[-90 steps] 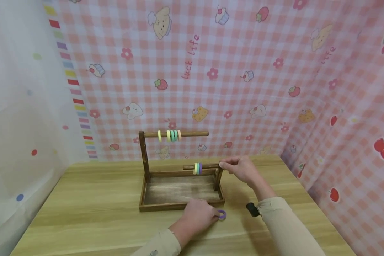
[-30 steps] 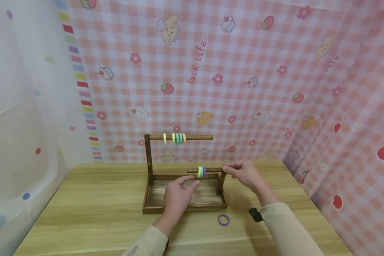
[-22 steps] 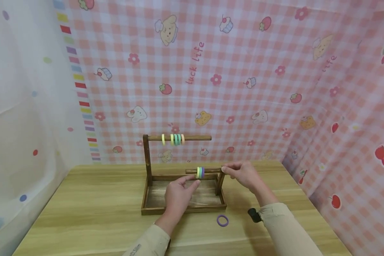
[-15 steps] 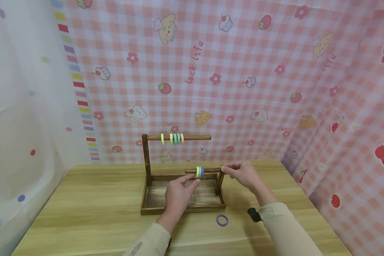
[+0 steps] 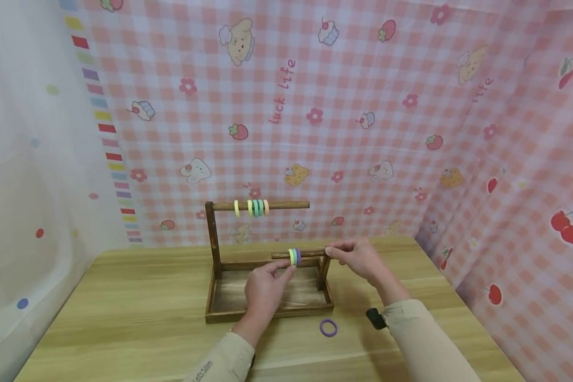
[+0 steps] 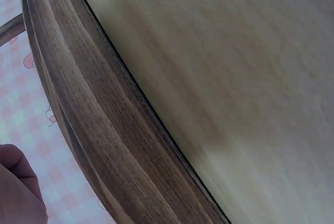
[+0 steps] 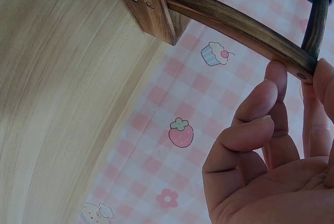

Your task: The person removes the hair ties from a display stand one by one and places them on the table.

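Observation:
A dark wooden rack (image 5: pixel 269 319) with a tray base and two horizontal bars stands on the table. Several yellow, green and peach rings (image 5: pixel 250 208) hang on the upper bar. On the lower bar a yellow, a green and a purple ring (image 5: pixel 294 257) sit bunched together. My left hand (image 5: pixel 265 292) pinches the lower edge of the yellow ring there between thumb and index finger; its wrist view misses the fingertips. At the top of the short post, my right hand (image 5: pixel 360 260) grips the rack's corner, thumb and fingers around the bar's end (image 7: pixel 308 72).
A loose purple ring (image 5: pixel 328 328) lies flat on the wooden table (image 5: pixel 124 318), in front of the tray's right corner. Checked pink cloth (image 5: pixel 353 148) hangs behind and on the right. A pale curtain (image 5: pixel 33 201) hangs at the left.
My left hand has let go of the purple ring on the table and moved up and left to the lower bar's rings. The right hand keeps its hold on the rack.

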`<action>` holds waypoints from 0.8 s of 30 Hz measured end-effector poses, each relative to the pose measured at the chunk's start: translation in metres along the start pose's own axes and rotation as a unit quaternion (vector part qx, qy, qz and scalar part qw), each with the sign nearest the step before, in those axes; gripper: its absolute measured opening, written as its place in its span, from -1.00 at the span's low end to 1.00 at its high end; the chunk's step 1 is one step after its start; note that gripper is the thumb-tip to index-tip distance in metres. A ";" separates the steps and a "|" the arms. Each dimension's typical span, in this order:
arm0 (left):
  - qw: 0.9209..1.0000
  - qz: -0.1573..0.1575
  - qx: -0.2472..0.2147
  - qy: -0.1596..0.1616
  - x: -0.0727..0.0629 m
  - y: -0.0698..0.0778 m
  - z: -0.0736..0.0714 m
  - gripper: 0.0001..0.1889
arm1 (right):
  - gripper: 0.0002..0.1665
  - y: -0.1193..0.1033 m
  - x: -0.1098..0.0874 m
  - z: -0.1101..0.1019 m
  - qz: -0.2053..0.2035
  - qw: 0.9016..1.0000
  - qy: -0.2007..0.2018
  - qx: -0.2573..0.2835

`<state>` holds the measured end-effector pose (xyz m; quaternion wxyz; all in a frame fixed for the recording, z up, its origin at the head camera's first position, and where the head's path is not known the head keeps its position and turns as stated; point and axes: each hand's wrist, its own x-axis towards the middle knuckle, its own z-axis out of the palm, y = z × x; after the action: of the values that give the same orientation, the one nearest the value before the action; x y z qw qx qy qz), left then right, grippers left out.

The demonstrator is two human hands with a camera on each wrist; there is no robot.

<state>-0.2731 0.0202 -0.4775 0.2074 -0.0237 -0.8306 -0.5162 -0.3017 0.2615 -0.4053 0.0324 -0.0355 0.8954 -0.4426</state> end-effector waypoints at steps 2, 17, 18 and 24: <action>1.000 0.002 0.002 0.003 0.000 0.001 0.000 -0.87 | -0.60 0.000 0.000 0.000 -0.001 1.000 0.001 0.001; 0.999 -0.025 -0.030 -0.014 0.000 -0.001 -0.008 -0.85 | -0.58 0.001 0.000 0.001 -0.006 1.000 0.005 0.001; 0.999 -0.024 -0.032 -0.014 0.000 -0.002 -0.008 -0.85 | -0.58 0.001 0.000 0.001 -0.006 1.000 0.005 0.003; 0.999 -0.020 -0.035 -0.006 0.000 -0.001 -0.012 -0.84 | -0.59 0.001 0.000 0.001 -0.007 1.000 0.005 0.004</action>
<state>-0.2695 0.0090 -0.4739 0.1910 -0.0173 -0.8135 -0.5490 -0.3017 0.2609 -0.4065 0.0250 -0.0395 0.8934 -0.4468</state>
